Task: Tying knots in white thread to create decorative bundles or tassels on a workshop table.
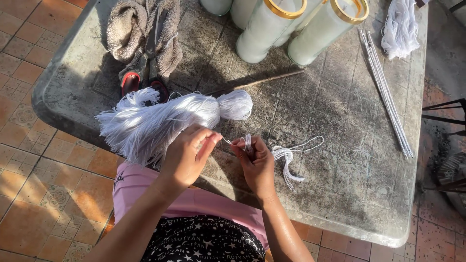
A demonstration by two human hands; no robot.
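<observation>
A thick bundle of white string [160, 119], tied near one end, lies on the near left of the grey stone table [340, 145]. My left hand [187, 155] pinches one strand pulled from the bundle. My right hand [255, 162] holds the other end of that strand, with white string looped around its fingers. A short stretch of string runs taut between the two hands. Just right of my right hand, a small bunch of cut white strings [289, 160] lies on the table.
Tall glass candles with gold rims [272, 26] stand at the table's far side. Scissors with red handles [143, 73] rest on a beige cloth [141, 29]. A thin wooden stick [272, 79], long white rods [388, 97] and more white string [400, 26] lie there too.
</observation>
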